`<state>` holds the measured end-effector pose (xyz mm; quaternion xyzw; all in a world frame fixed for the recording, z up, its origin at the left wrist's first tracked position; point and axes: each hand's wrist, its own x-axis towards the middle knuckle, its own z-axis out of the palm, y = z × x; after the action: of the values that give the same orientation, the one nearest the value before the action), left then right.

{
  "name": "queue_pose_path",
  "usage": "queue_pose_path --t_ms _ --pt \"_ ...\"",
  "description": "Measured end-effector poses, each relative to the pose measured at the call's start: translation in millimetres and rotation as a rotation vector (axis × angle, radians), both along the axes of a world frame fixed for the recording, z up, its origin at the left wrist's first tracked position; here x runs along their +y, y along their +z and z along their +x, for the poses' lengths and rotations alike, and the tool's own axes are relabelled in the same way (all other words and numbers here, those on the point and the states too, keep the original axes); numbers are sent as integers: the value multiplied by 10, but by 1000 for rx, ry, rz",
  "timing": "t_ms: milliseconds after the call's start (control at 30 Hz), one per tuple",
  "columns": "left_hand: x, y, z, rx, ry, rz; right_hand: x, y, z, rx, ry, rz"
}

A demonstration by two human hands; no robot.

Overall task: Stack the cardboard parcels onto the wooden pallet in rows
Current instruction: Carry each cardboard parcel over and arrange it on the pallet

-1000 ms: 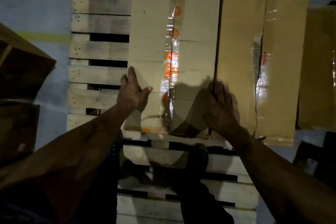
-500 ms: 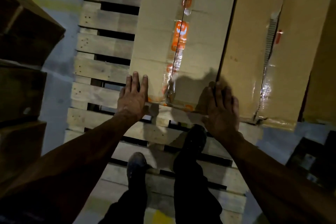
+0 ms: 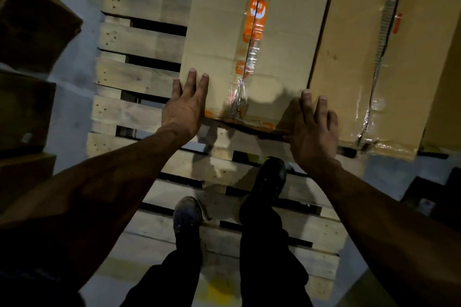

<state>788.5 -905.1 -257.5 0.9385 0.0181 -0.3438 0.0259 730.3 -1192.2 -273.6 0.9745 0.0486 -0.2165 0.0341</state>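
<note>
parcel [image 3: 224,40]: tan cardboard | orange-printed clear tape seam | on pallet [image 3: 139,77]

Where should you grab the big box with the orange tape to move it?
Probably by the two near corners of the orange-taped parcel, one hand each side, coming from the near end. It lies flat and wide on the pallet, and another parcel crowds its right side.
</note>
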Motion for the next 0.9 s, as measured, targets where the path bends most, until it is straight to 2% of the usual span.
queue_pose_path --t_ms 333,467,567,733,833,900 --pt "-27 136 -22 12 -35 -13 148 322 50 172 -85 16" --pt "27 273 -181 31 -113 -12 413 540 -164 245 -164 91" --pt "152 354 -454 18 -145 -98 665 719 -423 262 -227 169" --pt "313 627 -972 -22 -88 -206 1099 1033 -850 244 -396 296" --pt "473 975 -1281 -104 -91 -275 1338 1334 -1190 164 -447 352" --pt "566 1213 -1493 -85 -84 -308 1430 1535 -1419 124 -494 418"
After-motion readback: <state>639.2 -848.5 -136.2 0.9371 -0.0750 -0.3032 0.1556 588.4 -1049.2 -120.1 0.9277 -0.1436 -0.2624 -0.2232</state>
